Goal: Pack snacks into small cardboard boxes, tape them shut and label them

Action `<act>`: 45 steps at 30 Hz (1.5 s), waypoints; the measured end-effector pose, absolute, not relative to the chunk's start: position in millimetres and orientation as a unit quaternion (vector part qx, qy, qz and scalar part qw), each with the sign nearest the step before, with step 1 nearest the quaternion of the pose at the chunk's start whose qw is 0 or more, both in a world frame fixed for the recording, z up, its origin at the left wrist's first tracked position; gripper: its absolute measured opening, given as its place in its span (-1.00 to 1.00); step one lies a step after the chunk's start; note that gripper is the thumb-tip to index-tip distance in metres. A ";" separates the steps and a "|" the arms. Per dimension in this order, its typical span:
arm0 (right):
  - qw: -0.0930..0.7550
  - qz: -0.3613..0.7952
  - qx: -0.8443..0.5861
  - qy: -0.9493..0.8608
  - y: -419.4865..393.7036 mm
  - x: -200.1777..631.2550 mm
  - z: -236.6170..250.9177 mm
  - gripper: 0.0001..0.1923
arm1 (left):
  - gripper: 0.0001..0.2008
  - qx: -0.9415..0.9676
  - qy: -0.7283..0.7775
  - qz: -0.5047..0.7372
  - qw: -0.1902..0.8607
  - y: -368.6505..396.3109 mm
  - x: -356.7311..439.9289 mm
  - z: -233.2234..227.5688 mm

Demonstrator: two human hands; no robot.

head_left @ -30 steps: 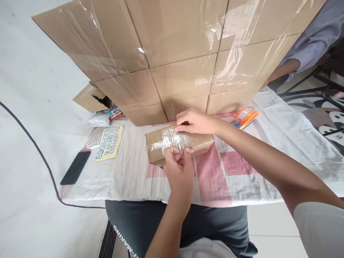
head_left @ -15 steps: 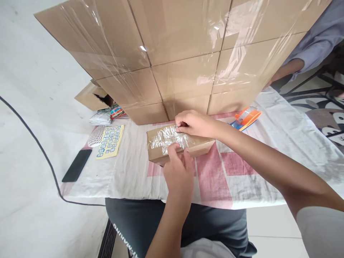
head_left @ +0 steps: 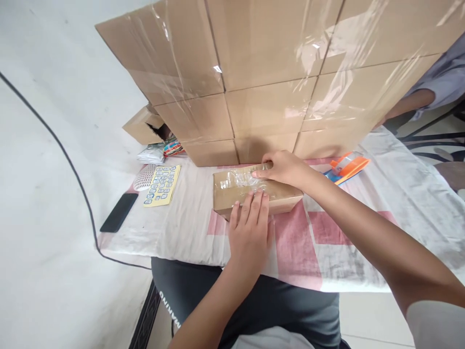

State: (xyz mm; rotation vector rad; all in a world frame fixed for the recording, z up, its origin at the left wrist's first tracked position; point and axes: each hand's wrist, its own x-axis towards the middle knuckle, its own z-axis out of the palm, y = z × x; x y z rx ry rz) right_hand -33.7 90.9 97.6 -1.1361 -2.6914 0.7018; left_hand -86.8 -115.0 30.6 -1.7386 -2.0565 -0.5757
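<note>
A small brown cardboard box (head_left: 232, 194) lies on the cloth-covered table (head_left: 327, 237), with crinkled clear tape across its top. My left hand (head_left: 250, 230) lies flat against the box's near side, fingers together and stretched up onto the tape. My right hand (head_left: 283, 167) rests on the far top edge of the box, fingertips pressing the tape down. Neither hand grips the box.
A tall wall of taped cardboard boxes (head_left: 276, 82) stands right behind the small box. An orange tape dispenser (head_left: 347, 167) lies to the right. At left are a yellow sticker sheet (head_left: 162, 185), a white mesh item (head_left: 144, 177), a black phone (head_left: 119, 219) and packets. Another person's sleeved arm (head_left: 432, 97) shows at far right.
My left hand has gone from pinching the tape at the box's near edge to lying flat against it. My right hand stays on the far edge. The view has shifted, so everything sits further right.
</note>
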 end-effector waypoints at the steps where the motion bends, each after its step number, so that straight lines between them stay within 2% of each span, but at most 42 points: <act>1: 0.072 0.226 -0.377 -0.895 89.8 -33.9 97.8 -0.60 | -0.47 -0.622 -0.732 -0.202 0.191 -115.2 -87.7 30.4; 7: 0.078 0.186 -0.381 -0.902 87.2 -33.2 93.0 -0.60 | -0.47 -0.644 -0.711 -0.212 0.187 -132.1 -90.2 27.8; 11: 0.102 0.183 -0.383 -0.900 88.8 -28.5 93.1 -0.66 | -0.58 -0.645 -0.686 -0.263 0.210 -162.6 -146.9 14.0; 13: 0.193 0.180 -0.380 -0.887 79.7 -20.4 98.0 -0.73 | -0.69 -0.552 -0.755 -0.279 0.217 -176.9 -206.7 9.3; 14: 0.257 0.169 -0.369 -0.877 70.3 -14.8 101.7 -0.75 | -0.68 -0.473 -0.816 -0.267 0.198 -182.2 -241.7 9.0; 16: 0.388 0.128 -0.334 -0.849 41.4 -3.0 109.9 -0.79 | -0.50 -0.273 -0.934 -0.204 0.112 -188.6 -313.0 11.4; 19: 0.496 0.087 -0.224 -0.835 -16.6 6.0 115.8 -0.91 | -0.25 -0.149 -0.976 -0.158 0.034 -189.4 -397.1 15.2; 21: 0.486 0.108 -0.106 -0.861 -53.1 0.2 109.3 -0.82 | -0.25 -0.130 -0.981 -0.142 -0.021 -187.7 -428.0 13.1; 23: 0.429 0.157 -0.015 -0.890 -81.0 -15.2 94.2 -0.77 | -0.28 -0.128 -0.981 -0.130 -0.062 -187.1 -441.5 7.2; 26: 0.362 0.236 0.035 -0.901 -105.1 -48.3 64.4 -0.81 | -0.29 -0.122 -0.983 -0.117 -0.076 -190.3 -447.1 -3.5; 31: 0.326 0.296 0.072 -0.895 -117.0 -103.3 24.5 -0.89 | -0.26 -0.112 -0.983 -0.111 -0.099 -200.3 -461.2 -11.0; 34: 0.306 0.342 0.049 -0.887 -117.0 -135.5 8.3 -0.87 | -0.41 -0.128 -0.978 -0.124 -0.104 -207.5 -467.9 -9.0; 38: 0.263 0.462 -0.047 -0.846 -111.0 -179.3 -8.1 -0.81 | -0.70 -0.140 -0.978 -0.146 -0.059 -221.2 -458.2 -2.6; 41: 0.233 0.548 -0.128 -0.793 -101.8 -205.5 -18.0 -0.83 | -0.63 -0.144 -0.976 -0.163 -0.030 -232.4 -442.7 1.0; 45: 0.232 0.575 -0.177 -0.764 -89.2 -222.6 -30.0 -0.85 | -0.53 -0.126 -0.976 -0.178 0.020 -242.5 -426.8 -0.8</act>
